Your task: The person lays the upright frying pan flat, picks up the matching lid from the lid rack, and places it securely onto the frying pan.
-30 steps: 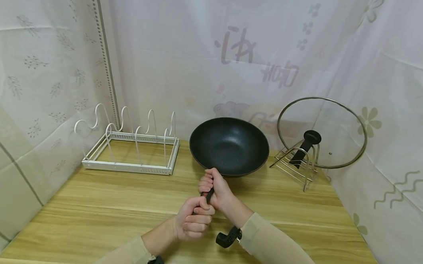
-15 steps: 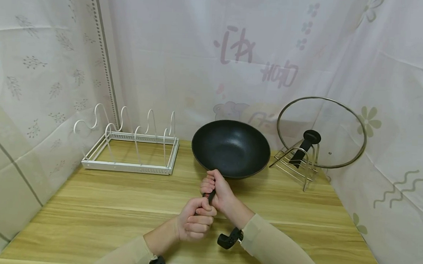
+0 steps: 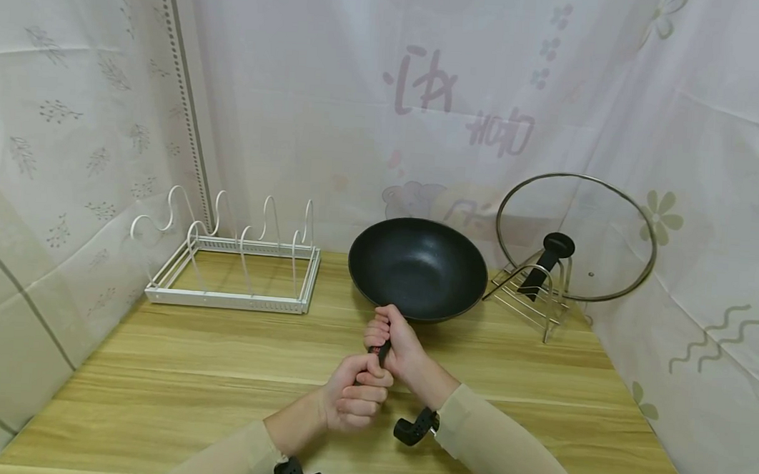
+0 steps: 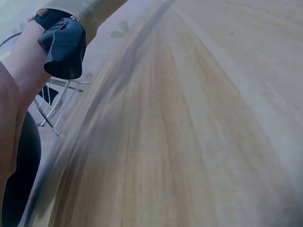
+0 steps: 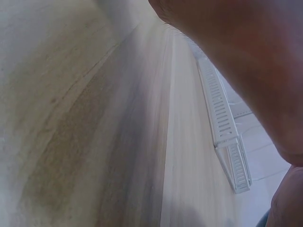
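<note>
Wok [image 3: 419, 264], black and deep, is over the back part of the bench [image 3: 571, 390], slightly right of the middle of the back edge, its mouth tipped a little toward the person; whether its base touches the wood I cannot tell. Near the back left corner stands the white rack [image 3: 228, 301], its tall hoops apparently spaced to keep things upright and apart. Toward the back right corner the glass lid [image 3: 601, 234] stands steeply slanted, seemingly propped by the wire stand [image 3: 549, 296] about its black knob [image 3: 559, 244]. Both hands are closed, fingers wrapped around the wok's handle [image 3: 381, 350]: the right hand [image 3: 398, 343] just below the bowl, the left hand [image 3: 355, 395] nearer the front edge. Gripping close to the bowl probably takes most of the weight, while the rear grip likely checks tipping and twisting.
</note>
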Tool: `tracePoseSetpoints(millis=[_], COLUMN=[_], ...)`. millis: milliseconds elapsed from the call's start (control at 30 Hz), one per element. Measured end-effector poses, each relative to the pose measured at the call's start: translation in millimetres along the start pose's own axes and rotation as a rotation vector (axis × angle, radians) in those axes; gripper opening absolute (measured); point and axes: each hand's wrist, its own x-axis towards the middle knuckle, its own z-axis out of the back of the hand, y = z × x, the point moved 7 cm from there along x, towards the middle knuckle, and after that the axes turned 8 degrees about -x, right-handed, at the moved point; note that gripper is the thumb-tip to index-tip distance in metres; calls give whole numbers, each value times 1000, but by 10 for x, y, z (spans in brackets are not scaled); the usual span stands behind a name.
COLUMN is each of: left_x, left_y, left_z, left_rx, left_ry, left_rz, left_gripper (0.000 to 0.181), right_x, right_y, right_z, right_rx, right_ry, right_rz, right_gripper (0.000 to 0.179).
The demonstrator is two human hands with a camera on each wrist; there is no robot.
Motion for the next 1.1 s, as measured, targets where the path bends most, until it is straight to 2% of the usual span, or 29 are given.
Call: tracePoseSetpoints(millis=[600, 1100], left_x=[12, 7], left_y=[-58, -64], left_z=[94, 99], left_rx=[5, -36], left_ry=[-49, -26], left_rz=[3, 10], left_gripper=[40, 39], right_x=[72, 94], right_y=[44, 31], right_z=[97, 136], right_rx=[19, 14], right_ry=[-29, -43], right_rz=[16, 20], right_gripper=[46, 46])
